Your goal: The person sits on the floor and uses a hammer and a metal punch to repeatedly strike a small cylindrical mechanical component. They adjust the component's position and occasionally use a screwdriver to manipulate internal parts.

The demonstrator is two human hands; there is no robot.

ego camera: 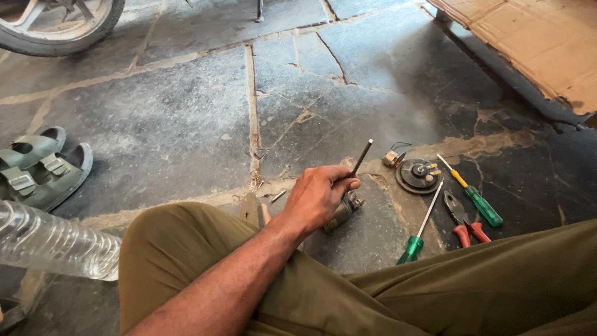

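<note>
Nearest the camera, olive cloth trousers [435, 292] cover both bent knees, and a ribbed clear plastic bottle [56, 246] lies at the left edge. One forearm reaches out over the knee. This hand [317, 196], which I take to be the left, is closed around a thin dark metal rod [360, 158] that sticks up and away from the fingers. The other hand is out of view.

Just under the fist lies a small grey metal part [343, 211] on the stone floor [186, 124]; it looks opened up, the work seemingly midway. To the right lie two green-handled screwdrivers [420, 230], red-handled pliers [463, 221] and a round black disc-shaped component [418, 175]. Farther off lie green sandals [40, 168], a wheel [59, 25] and flattened cardboard [535, 37].
</note>
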